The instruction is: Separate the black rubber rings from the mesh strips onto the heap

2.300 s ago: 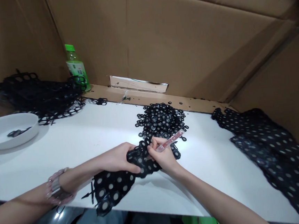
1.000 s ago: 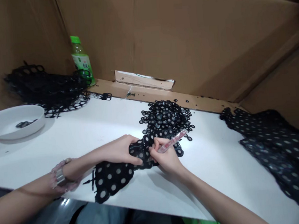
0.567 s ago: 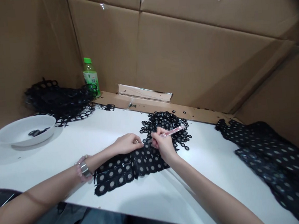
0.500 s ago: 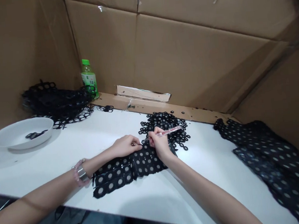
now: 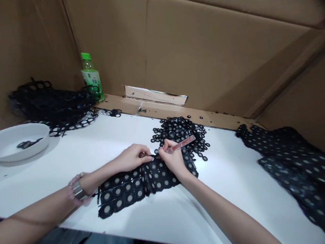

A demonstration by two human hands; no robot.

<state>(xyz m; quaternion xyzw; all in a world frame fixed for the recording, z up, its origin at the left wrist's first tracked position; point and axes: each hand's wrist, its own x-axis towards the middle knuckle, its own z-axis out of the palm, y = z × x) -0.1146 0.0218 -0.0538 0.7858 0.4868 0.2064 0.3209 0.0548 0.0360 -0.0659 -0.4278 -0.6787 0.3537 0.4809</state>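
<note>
A black sheet dotted with rows of pale round discs [image 5: 123, 195] lies on the white table, slightly creased near its middle. At its far edge my left hand [image 5: 134, 157] is closed, thumb and index finger pinching the sheet's rim. My right hand [image 5: 175, 160] grips a slim pen-like tool with a clear reddish handle [image 5: 183, 143], held like a pencil. Its tip is down at the sheet close to my left fingertips and is hard to make out. Just beyond my right hand is a heap of small black rings with pale centres [image 5: 177, 130].
A white bowl [image 5: 38, 134] with a few black pieces stands at the left. Behind it are a tangled pile of black perforated scrap [image 5: 53, 105] and a green-capped bottle [image 5: 92, 80]. More dotted black sheets [image 5: 297, 163] lie at the right. Cardboard walls [image 5: 201, 50] enclose the table.
The view has shifted a little, so the bowl and bottle sit further left and higher. Both hands stay at the sheet's far edge; the tool's handle is tilted slightly more steeply.
</note>
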